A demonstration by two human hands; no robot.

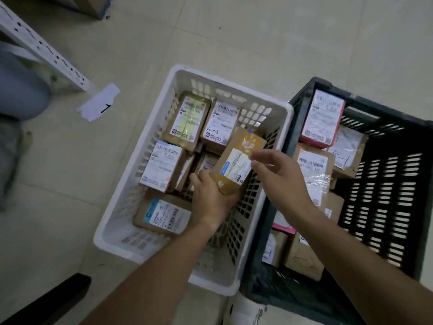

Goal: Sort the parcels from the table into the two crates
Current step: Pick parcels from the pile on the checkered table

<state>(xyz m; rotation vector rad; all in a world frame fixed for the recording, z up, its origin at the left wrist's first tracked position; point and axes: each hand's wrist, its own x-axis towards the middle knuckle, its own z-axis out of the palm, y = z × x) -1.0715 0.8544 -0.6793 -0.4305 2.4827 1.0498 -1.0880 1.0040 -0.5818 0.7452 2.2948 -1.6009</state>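
Two bare hands lower a small brown parcel into a white crate of sorted parcels.

The left hand (pixel 210 195) grips the brown parcel (pixel 236 160) from below, tilted above the white crate's (pixel 112 233) right half; the right hand (pixel 278 177), fingers loosely spread and holding nothing, hovers just beside the parcel's right edge. Labelled boxes fill the crate's far and left parts. A dark crate (pixel 398 207) touches its right side. Best to set the parcel flat, label up, into the free near-right space.
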